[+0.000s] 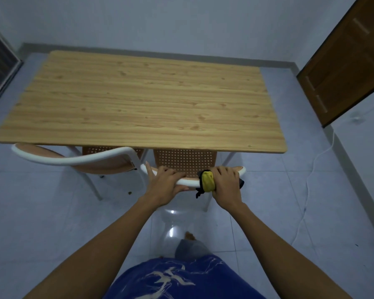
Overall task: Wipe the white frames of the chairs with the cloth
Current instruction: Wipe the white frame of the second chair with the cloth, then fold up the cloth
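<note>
1. Right hand (pixel 226 182) clamped around yellow cloth (pixel 207 181), pressing it onto white chair frame (pixel 187 181).
2. Left hand (pixel 165 183) gripping same top rail, just left of cloth.
3. Second chair (pixel 73 159) farther left, tucked under wooden table (pixel 138 100).

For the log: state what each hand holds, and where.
Right hand: bunched yellow-and-black cloth, pressed on the near chair's curved white top rail. Left hand: grips that rail's left part.
</note>
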Available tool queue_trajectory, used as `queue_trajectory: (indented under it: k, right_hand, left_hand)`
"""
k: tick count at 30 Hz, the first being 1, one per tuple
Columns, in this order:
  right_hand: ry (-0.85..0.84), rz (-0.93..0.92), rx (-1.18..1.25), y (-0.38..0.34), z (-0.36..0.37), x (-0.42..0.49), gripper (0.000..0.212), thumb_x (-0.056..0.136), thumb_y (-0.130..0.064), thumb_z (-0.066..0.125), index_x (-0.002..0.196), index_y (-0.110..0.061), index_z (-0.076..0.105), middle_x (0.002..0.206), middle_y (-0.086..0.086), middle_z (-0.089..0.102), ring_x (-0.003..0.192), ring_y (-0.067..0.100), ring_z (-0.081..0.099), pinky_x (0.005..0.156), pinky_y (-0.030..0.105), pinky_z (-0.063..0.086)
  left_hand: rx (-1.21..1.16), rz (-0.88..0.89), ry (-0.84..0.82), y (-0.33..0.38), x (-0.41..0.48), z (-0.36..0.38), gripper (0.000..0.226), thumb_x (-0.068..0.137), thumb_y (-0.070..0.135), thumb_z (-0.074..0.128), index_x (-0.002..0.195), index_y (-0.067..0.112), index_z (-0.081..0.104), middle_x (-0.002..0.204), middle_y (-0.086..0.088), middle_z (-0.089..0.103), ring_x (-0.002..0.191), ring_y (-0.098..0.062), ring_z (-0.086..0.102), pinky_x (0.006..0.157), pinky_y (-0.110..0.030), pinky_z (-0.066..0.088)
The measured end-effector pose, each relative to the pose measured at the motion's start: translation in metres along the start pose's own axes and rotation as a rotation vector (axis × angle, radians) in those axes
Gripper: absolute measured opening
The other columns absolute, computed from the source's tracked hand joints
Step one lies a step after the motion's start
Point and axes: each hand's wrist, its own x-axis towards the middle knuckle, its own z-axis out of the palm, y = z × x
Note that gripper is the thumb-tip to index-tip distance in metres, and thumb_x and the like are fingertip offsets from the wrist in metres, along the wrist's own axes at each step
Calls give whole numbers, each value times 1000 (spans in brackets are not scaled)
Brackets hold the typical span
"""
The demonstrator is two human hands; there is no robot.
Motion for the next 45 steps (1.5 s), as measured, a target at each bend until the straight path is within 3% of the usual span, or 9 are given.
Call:
queue_trajectory:
  k: [3, 11, 19, 26, 33, 38, 41, 43, 45]
  right_hand:
    - [-16, 1, -6, 2, 0, 15, 43, 55, -3, 72, 95, -17, 61, 93, 3, 61, 84, 29, 55, 73, 40, 40]
    - [-19, -9, -10, 4, -2, 38, 52, 48, -1, 76, 96, -15, 63, 92, 5, 61, 83, 30, 57, 72, 41, 42]
    - [-23, -8, -10, 10, -6, 60, 57, 49, -4, 78, 102, -16, 65, 96, 4, 63, 86, 30, 57, 73, 40, 40]
    - [-25, -10, -32, 10, -6, 66, 60, 47, -3, 79, 103, -17, 64, 96, 4, 63, 84, 30, 56, 72, 40, 40]
    - [-40, 7, -17, 10, -4, 67, 60, 51, -6, 80, 107, -17, 62, 101, 4, 61, 89, 31, 55, 76, 40, 38]
    - [-265, 13, 245, 15, -31, 75, 46, 66, -8, 70, 110, -16, 58, 110, 3, 56, 103, 27, 48, 82, 36, 28]
    - [-344, 73, 536, 19, -49, 78, 31, 71, 0, 64, 100, -10, 64, 102, 9, 64, 97, 31, 58, 79, 40, 46]
    - [-367, 130, 703, 16, -64, 79, 33, 76, 6, 56, 104, -8, 68, 100, 12, 69, 93, 30, 62, 77, 44, 52]
    - [-370, 164, 814, 10, -77, 82, 34, 79, 7, 52, 106, -9, 66, 98, 13, 69, 91, 31, 63, 76, 48, 54]
  left_hand:
    - [-30, -15, -22, -4, 14, -6, 51, 85, 66, 45, 127, 39, 55, 120, 10, 59, 121, -22, 44, 103, -76, -8]
    - [-72, 16, -32, -14, 37, -11, 49, 87, 61, 48, 129, 37, 54, 118, 8, 55, 122, -24, 38, 103, -71, -4]
    - [-39, 21, -51, -22, 61, -12, 75, 74, 79, 20, 128, 39, 53, 121, 9, 54, 124, -23, 37, 103, -75, -2]
    - [-60, 19, -80, -26, 68, -18, 53, 86, 66, 45, 130, 38, 53, 125, 11, 53, 124, -21, 37, 105, -70, -5]
    - [-59, 15, -90, -27, 68, -17, 71, 75, 78, 25, 129, 41, 52, 122, 12, 54, 120, -20, 41, 106, -70, 1]
    - [-114, -68, -222, -17, 70, -33, 57, 81, 73, 44, 129, 43, 50, 129, 10, 53, 129, -23, 37, 106, -72, -5]
    - [-178, -118, -290, -11, 74, -43, 58, 81, 69, 52, 130, 39, 52, 130, 7, 57, 129, -24, 40, 105, -73, -5]
    - [-277, -136, -312, -11, 74, -45, 69, 74, 74, 53, 131, 35, 54, 132, 6, 59, 128, -22, 45, 109, -70, 7]
    - [-510, -168, -273, -5, 74, -50, 69, 76, 70, 54, 132, 29, 55, 134, 4, 59, 126, -20, 51, 109, -58, 30]
